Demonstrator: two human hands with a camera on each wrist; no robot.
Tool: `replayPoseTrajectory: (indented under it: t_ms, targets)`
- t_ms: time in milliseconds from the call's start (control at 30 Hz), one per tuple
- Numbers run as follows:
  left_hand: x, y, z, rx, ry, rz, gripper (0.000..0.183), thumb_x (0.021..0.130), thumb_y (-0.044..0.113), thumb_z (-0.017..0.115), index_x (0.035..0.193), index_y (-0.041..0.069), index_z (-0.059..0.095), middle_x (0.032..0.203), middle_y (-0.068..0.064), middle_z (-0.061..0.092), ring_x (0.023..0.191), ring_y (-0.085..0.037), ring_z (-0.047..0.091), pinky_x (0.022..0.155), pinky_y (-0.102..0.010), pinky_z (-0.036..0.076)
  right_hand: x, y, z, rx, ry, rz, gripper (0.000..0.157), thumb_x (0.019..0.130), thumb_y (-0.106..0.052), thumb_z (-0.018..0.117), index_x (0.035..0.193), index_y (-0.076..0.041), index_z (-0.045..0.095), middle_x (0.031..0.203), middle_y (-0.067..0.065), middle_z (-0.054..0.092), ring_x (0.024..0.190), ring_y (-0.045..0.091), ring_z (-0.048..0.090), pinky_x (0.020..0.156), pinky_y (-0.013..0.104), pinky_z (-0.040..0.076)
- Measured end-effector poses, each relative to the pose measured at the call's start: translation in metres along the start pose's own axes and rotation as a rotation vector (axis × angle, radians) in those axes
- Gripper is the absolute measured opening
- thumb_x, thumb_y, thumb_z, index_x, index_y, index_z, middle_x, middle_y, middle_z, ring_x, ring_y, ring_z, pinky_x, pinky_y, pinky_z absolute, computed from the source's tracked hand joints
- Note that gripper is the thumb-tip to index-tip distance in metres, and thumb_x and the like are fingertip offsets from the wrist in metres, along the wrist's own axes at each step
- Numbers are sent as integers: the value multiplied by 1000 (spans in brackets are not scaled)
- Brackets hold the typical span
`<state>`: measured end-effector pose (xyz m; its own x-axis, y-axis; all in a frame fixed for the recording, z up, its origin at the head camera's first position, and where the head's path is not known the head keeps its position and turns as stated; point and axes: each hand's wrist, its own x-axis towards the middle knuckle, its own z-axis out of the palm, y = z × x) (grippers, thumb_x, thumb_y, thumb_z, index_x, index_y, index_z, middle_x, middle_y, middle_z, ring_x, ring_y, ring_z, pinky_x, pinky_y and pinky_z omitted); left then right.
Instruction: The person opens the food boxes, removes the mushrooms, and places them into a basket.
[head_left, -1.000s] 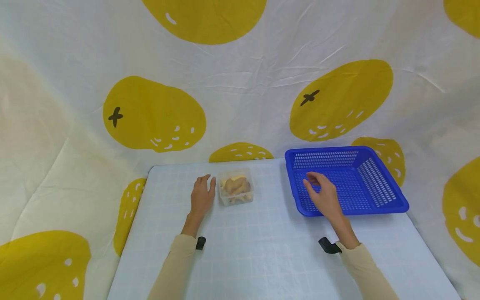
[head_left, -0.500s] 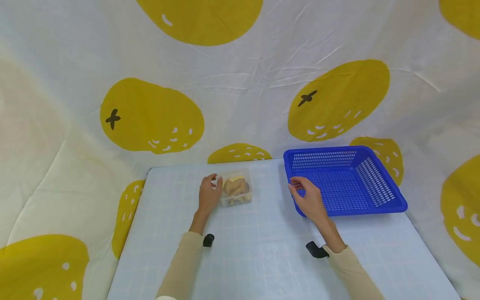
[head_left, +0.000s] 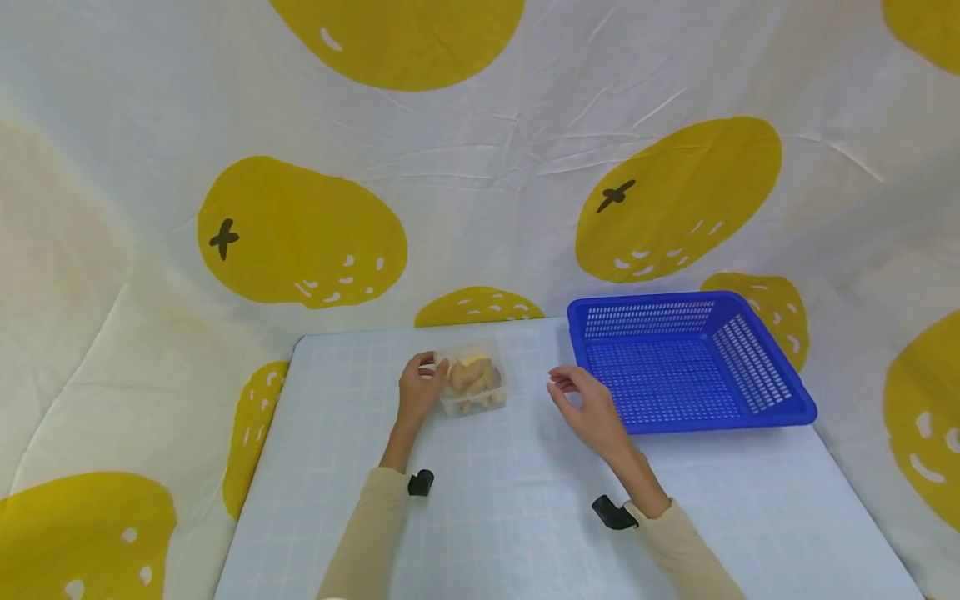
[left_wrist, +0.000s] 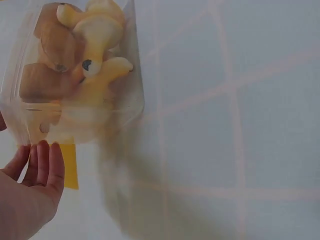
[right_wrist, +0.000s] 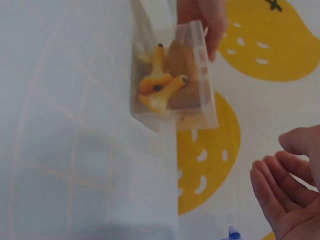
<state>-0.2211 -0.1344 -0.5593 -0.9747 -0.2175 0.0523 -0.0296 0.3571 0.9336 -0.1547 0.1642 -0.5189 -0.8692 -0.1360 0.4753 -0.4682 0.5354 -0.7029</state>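
Note:
A clear plastic box (head_left: 469, 411) stands on the cloth-covered table at the centre back. Inside lie yellow, mushroom-like pieces (left_wrist: 95, 42) with dark spots, beside brown rounded pieces (left_wrist: 47, 82). My left hand (head_left: 420, 392) is at the box's left side. In the left wrist view its fingertips (left_wrist: 42, 147) touch the clear wall, fingers fairly straight. My right hand (head_left: 596, 417) holds nothing, its fingers loosely bent, between the box and a blue basket. The right wrist view has this hand (right_wrist: 295, 185) apart from the box, thumb and fingers spread.
The blue perforated basket (head_left: 693, 423) sits at the back right of the table (head_left: 510, 508), with no items visible inside. A white curtain with large yellow fruit prints (head_left: 495, 217) hangs right behind the table edge.
My left hand has moved right from beside the box to its left wall. My right hand has travelled left, from over the basket to outside its left edge.

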Motion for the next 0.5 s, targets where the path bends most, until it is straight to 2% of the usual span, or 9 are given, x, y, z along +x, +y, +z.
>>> replayPoseTrajectory:
  t_ms: [267, 500]
  targets:
    - [-6, -3, 3, -70, -2, -56, 40, 95, 18, 74, 127, -3, 65, 125, -20, 66, 108, -33, 64, 88, -35, 54, -7, -10, 18, 36, -43, 13, 20, 95, -5, 74, 114, -1, 70, 106, 10, 72, 89, 19, 68, 80, 37, 60]
    - [-14, -5, 5, -131, -12, -59, 41, 95, 20, 75, 128, -3, 65, 126, -20, 65, 108, -32, 64, 84, -24, 53, -14, -14, 41, 137, -81, 14, 19, 95, -5, 74, 112, 3, 69, 98, 5, 72, 84, 18, 68, 76, 38, 60]
